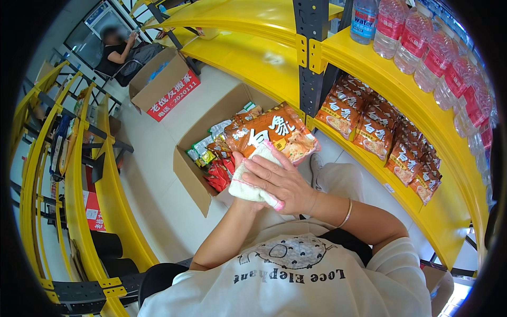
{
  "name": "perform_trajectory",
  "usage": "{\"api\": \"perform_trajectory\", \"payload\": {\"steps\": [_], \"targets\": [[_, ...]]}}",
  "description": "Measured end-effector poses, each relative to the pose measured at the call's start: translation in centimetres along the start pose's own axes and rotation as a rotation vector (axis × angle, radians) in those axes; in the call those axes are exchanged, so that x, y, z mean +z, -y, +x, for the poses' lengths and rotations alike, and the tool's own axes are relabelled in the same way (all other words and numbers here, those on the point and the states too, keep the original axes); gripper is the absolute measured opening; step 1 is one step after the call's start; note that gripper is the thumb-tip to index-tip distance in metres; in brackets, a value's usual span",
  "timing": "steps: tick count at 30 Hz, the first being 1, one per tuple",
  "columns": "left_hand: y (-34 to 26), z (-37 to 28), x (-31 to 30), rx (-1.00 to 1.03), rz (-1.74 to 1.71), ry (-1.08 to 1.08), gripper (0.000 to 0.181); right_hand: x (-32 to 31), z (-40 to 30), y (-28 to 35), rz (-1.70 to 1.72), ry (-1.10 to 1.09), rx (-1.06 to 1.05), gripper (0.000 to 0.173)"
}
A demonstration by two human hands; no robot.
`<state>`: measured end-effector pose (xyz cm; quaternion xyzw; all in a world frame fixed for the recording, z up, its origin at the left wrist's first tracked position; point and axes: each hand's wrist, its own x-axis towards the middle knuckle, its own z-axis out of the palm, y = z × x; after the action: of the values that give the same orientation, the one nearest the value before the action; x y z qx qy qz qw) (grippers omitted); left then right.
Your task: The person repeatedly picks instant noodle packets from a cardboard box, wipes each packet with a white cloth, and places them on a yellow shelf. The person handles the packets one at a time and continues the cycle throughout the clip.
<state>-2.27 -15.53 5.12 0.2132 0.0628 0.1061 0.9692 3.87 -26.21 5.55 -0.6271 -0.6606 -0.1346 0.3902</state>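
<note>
An orange-brown instant noodle packet [273,128] is held before me, above an open cardboard box [192,180]. My left hand [253,204] is mostly hidden beneath the cloth and the packet; its fingertips show at the packet's lower left edge. My right hand [283,182] lies with fingers extended on a folded white cloth [249,184] with pink edging, pressing it against the packet's lower part. Inside the box are red packets [220,174] and green and silver packets [202,148].
Yellow metal shelves [447,216] curve along the right, bearing rows of noodle packets [372,134] and water bottles [412,41]. A black upright [311,87] stands ahead. Another cardboard box [158,87] and a seated person [119,51] are farther off. More yellow shelving [115,190] is at left.
</note>
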Motion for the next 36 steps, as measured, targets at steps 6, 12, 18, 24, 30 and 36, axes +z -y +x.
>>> {"api": "perform_trajectory", "payload": {"steps": [6, 12, 18, 24, 30, 36], "targets": [[0.0, -1.1, 0.8, 0.117, 0.195, -0.209, 0.053, -1.0, -2.3, -2.5, -0.132, 0.047, 0.226, 0.048], [0.4, -0.4, -1.0, 0.041, 0.192, -0.177, 0.053, -0.9, -5.3, -6.0, 1.159, -0.362, 1.331, 0.039], [0.6, 0.7, -2.8, -0.066, 0.399, -0.292, 0.041, -1.0, -4.5, -4.7, 1.369, -0.54, 1.137, 0.045], [0.4, 0.0, -3.5, -0.094, 0.399, -0.271, 0.04, -2.2, -4.3, -3.6, 1.316, -0.554, 1.264, 0.046], [1.4, -1.0, -1.7, -0.251, 0.561, -0.022, 0.041, -4.1, -3.0, -2.4, 1.9, -0.428, 1.26, 0.049], [0.8, -1.3, -1.2, -0.181, 0.64, -0.038, 0.039, -3.7, -1.9, -0.9, 1.825, -0.274, 1.189, 0.054]]}}
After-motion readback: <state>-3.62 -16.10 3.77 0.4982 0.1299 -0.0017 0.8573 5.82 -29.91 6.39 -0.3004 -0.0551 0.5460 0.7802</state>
